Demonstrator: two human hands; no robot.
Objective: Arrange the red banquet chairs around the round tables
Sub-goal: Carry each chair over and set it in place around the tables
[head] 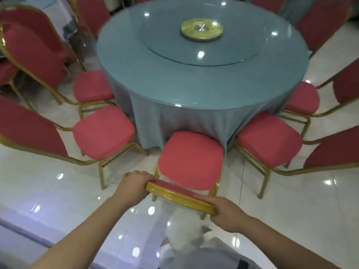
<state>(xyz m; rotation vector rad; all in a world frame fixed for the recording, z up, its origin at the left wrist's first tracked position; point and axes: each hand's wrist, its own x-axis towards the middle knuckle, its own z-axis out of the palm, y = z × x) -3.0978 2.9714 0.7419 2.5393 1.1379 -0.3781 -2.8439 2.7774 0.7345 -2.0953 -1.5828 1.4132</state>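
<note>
A red banquet chair (191, 159) with a gold frame stands right in front of me, its seat against the blue cloth of the round table (204, 74). My left hand (134, 186) grips the left end of the chair's gold top rail. My right hand (226, 213) grips the right end of the same rail. Two red chairs (104, 131) stand to the left of it and two more red chairs (269, 135) to the right, all facing the table.
A glass turntable with a gold hub (202, 29) lies on the table. More red chairs (322, 22) ring the far side. Another chair (29, 49) stands at the far left. The white tiled floor (58, 191) is glossy. My feet show below the chair.
</note>
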